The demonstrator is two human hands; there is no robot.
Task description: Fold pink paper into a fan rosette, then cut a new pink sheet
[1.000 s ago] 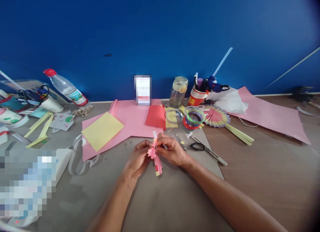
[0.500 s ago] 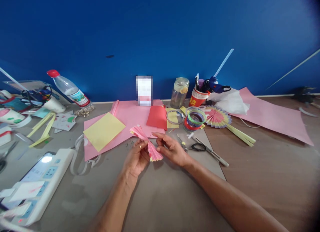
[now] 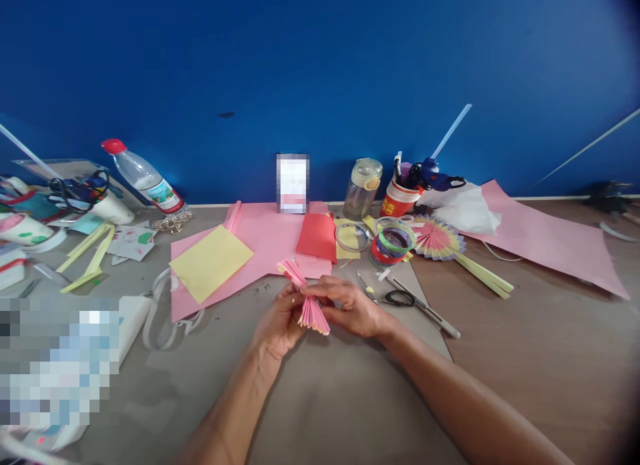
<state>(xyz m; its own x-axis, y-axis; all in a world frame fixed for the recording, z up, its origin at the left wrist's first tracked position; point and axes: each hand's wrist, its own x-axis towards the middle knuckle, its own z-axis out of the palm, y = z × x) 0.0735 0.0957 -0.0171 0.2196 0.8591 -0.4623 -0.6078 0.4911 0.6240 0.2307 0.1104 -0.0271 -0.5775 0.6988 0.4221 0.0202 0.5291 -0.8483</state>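
Observation:
A pleated pink paper fan (image 3: 314, 315) with yellowish edges is pinched at its middle, so both ends flare like a bow. My left hand (image 3: 281, 321) grips it from the left, fingers closed round the waist. From the right, my right hand (image 3: 356, 306) closes on the same folds, its fingertips over the narrow middle. Parts of the fan are hidden behind the fingers. Beyond the hands lie pink paper (image 3: 260, 241), a yellow sheet (image 3: 212, 263) and a red piece of paper (image 3: 317, 237).
Rolls of tape (image 3: 393, 241), scissors (image 3: 400, 297) and a utility knife (image 3: 435, 318) lie to the right, near a finished pleated paper rosette (image 3: 440, 238). A glass jar (image 3: 363, 188) and a red cup of tools (image 3: 399, 198) stand behind. A plastic bottle (image 3: 145, 178) leans at the left.
My right hand has moved in from beside the fan onto its middle. The fan has turned to stand more upright, and its lower end has shifted slightly right and down.

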